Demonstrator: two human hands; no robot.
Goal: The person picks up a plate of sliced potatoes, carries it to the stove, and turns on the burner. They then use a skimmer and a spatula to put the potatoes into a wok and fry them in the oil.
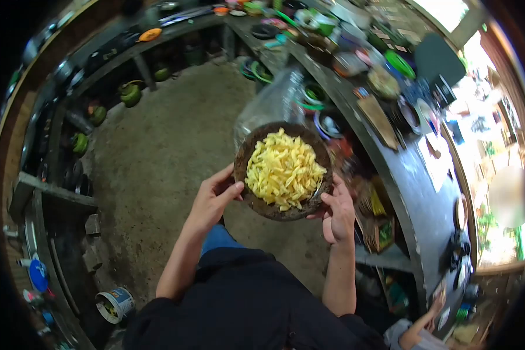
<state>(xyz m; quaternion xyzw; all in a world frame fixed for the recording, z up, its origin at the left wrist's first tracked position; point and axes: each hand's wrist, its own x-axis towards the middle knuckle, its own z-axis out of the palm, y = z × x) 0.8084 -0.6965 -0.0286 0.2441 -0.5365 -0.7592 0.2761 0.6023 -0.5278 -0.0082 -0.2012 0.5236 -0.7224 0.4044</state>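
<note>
Out in front of my body I carry a round, dark brown board or shallow dish [256,202] with a rough rim. A heap of yellow cut pieces [286,169], which look like food strips, covers its middle. My left hand [216,195] grips the left edge, thumb on top and fingers underneath. On the opposite side, my right hand [338,213] is closed on the lower right edge, its thumb resting over the rim.
A cluttered counter [399,175] runs along the right, with a person's hand [437,303] at its lower end. A clear plastic bag [271,105] hangs beyond the dish. Green gas cylinders [130,95] stand below the left counter; a white bucket [115,305] sits on the concrete floor [157,157].
</note>
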